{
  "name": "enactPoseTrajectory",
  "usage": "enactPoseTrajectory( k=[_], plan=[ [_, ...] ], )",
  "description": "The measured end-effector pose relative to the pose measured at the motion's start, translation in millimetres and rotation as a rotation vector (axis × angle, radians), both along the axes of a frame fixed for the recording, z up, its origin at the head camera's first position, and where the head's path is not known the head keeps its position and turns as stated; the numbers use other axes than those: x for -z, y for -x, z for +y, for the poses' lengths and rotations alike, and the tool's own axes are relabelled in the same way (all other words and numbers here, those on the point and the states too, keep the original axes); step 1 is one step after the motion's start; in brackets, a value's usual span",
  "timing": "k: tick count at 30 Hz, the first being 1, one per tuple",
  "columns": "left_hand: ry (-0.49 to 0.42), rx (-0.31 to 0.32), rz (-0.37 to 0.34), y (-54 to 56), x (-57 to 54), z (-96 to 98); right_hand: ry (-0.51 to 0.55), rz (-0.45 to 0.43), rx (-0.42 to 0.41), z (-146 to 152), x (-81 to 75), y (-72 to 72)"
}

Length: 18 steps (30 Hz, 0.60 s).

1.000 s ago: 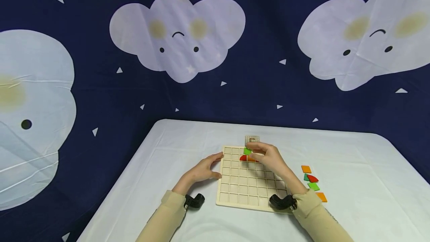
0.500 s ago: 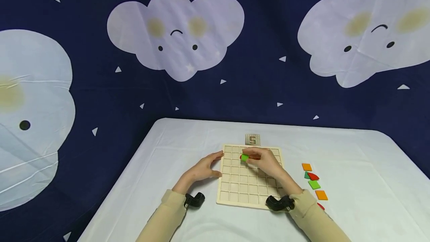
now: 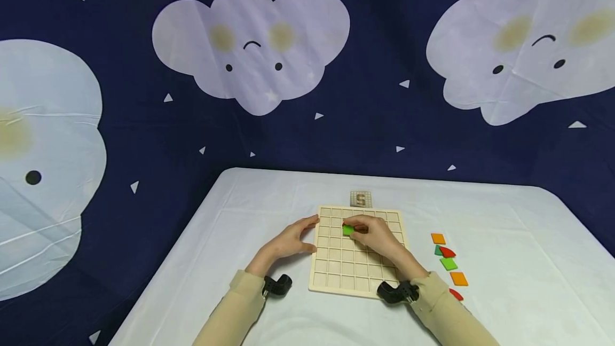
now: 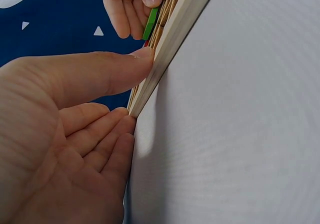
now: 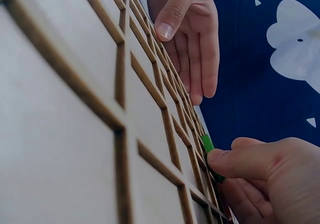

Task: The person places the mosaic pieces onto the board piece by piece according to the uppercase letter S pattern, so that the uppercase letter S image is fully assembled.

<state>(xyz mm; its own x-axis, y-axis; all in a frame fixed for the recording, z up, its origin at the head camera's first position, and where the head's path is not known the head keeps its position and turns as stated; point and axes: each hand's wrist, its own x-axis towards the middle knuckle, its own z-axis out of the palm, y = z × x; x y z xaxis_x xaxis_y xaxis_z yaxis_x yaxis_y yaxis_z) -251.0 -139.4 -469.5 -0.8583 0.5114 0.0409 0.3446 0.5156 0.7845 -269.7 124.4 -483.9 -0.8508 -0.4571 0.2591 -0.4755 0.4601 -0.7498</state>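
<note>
In the head view a light wooden grid board (image 3: pixel 328 268) lies on the table. My right hand (image 3: pixel 377 235) pinches a bright green square tile (image 3: pixel 348 230) over the board's upper part. Thumb and fingers hold the tile (image 5: pixel 207 143) right at the grid ridges in the right wrist view. A bit of red piece (image 3: pixel 344 225) peeks out beside the tile; the right hand hides the cells behind it. My left hand (image 3: pixel 290 241) rests along the board's left edge. Its thumb and straight fingertips touch that edge (image 4: pixel 150 81) in the left wrist view.
A small card (image 3: pixel 361 199) with a brown S-like figure on a grid lies behind the board. To the right sit loose pieces: an orange square (image 3: pixel 438 238), a dark green piece (image 3: pixel 438 250), a red piece (image 3: pixel 448 253), a green square (image 3: pixel 449 264), another orange square (image 3: pixel 459 278), another red piece (image 3: pixel 456 295).
My right hand and the green tile have moved toward me and slightly left, from the board's far rows over the red piece. The left hand stays at the edge.
</note>
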Motion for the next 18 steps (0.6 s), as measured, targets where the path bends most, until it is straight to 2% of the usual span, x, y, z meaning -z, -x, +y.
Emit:
enactPoseTrajectory(
  k=[7, 14, 18],
  plan=[
    [-0.006, -0.008, -0.011, 0.7, 0.8, -0.2, -0.017, 0.057, -0.023, -1.2, -0.7, -1.2],
    [-0.001, -0.009, -0.003, -0.2, 0.4, 0.2, -0.023, 0.014, -0.030, -0.5, -0.9, -1.4],
    [0.003, -0.007, 0.000, -0.5, -0.1, 0.2, -0.031, 0.025, -0.028, -0.6, -0.2, -0.8]
  ],
)
